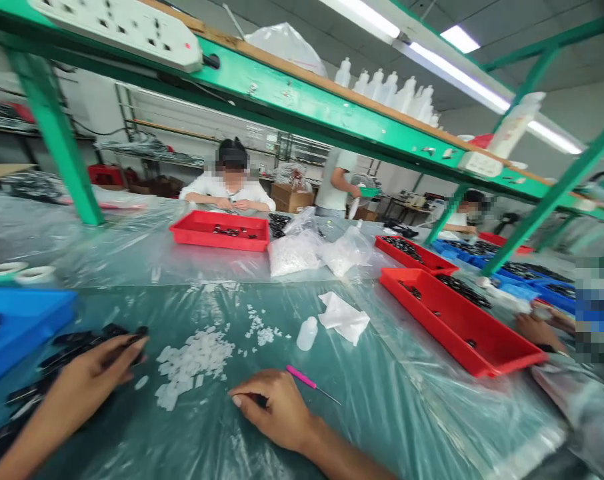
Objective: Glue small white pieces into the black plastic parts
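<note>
Black parts [77,347] heaped at tabletop's left edge; left hand [95,377] rests on them, fingers loosely spread, nothing gripped. Right hand [272,403] curled around pink-handled tool [302,377] and small dark piece. White bits [192,363] lie between. Most of heap looks unworked.

Plastic-sheeted table [362,427] with white pieces [195,363], small bottle [307,333], red trays [459,327].

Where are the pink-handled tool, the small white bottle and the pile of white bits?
pink-handled tool [302,377], head view, on its pink handle.
small white bottle [307,335], head view, on its body.
pile of white bits [195,360], head view, on the heap's middle.
</note>
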`<state>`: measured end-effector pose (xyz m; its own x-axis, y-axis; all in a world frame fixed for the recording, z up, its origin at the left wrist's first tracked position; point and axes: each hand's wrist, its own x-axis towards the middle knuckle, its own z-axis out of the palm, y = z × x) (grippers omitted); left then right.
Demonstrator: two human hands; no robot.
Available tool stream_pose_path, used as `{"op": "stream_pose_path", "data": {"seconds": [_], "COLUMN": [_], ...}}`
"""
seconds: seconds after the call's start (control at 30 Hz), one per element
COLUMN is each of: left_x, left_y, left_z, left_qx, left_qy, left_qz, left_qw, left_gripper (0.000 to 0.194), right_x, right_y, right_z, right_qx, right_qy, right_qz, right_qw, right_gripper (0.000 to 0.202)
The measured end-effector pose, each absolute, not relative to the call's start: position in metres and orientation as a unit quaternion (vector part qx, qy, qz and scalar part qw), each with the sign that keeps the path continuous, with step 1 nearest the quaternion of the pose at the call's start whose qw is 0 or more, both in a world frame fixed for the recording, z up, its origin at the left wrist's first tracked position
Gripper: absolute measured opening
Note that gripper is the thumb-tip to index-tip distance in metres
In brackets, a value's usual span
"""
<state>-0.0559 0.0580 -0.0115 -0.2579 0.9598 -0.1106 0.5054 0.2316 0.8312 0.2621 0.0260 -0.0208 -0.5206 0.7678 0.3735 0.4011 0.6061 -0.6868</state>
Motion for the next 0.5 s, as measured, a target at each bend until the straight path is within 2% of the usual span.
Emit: {"op": "stream_pose_path", "data": {"seconds": [0.03,0.23,0.5], "left_x": [-0.048,-0.003,0.009], "left_y": [0.052,0.029,0.013], "left_z": [-0.007,0.015,0.022], "left_qx": [0.505,0.456,0.434], "left_qy": [0.668,0.531,0.418], "left_qz": [0.387,0.453,0.504], "left_qw": [0.386,0.552,0.618], "left_gripper": [0.077,0.064,0.055], "right_x": [0.262,0.261,0.266], "right_y": [0.025,0.023,0.027], "right_z": [-0.020,-0.020,-0.038], "right_qx": [-0.353,-0.352,-0.339], "right_qy": [-0.828,-0.821,-0.831], "right_qz": [0.275,0.316,0.342], "right_qw": [0.338,0.320,0.278], "right_gripper": [0.018,0.020,0.027]}}
